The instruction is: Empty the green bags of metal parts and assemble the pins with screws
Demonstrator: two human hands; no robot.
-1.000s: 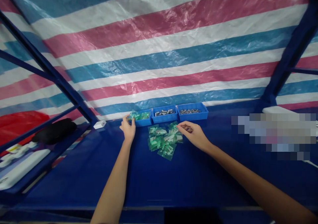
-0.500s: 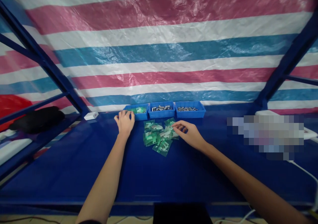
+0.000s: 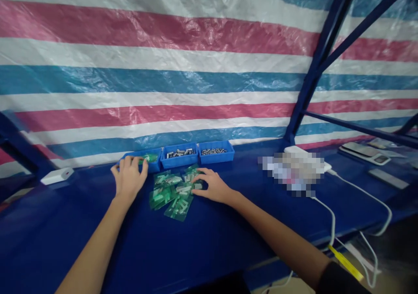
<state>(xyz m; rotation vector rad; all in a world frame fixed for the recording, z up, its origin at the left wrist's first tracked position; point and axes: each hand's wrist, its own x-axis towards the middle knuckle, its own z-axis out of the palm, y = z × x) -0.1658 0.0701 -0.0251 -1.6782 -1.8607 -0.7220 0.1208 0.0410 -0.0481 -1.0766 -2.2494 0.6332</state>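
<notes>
A heap of small green plastic packets (image 3: 173,192) lies on the blue tabletop (image 3: 202,242). My right hand (image 3: 210,185) rests at the heap's right edge with its fingers spread on the packets. My left hand (image 3: 128,176) lies open just left of the heap, fingertips at the front wall of the leftmost blue bin (image 3: 130,158), which holds a few green packets (image 3: 148,158). Two more blue bins, the middle bin (image 3: 180,160) and the right bin (image 3: 217,156), hold small grey metal parts.
A striped tarp (image 3: 163,76) hangs behind the bins. A white box (image 3: 57,175) sits at the left. A blurred white device (image 3: 295,172) with white cables (image 3: 333,215) lies to the right. Blue frame posts (image 3: 313,68) rise at the right; flat devices (image 3: 364,150) lie beyond.
The view has swung to the right. My left hand has come off the green packets in the left bin and now lies flat. My right hand has flattened on the heap.
</notes>
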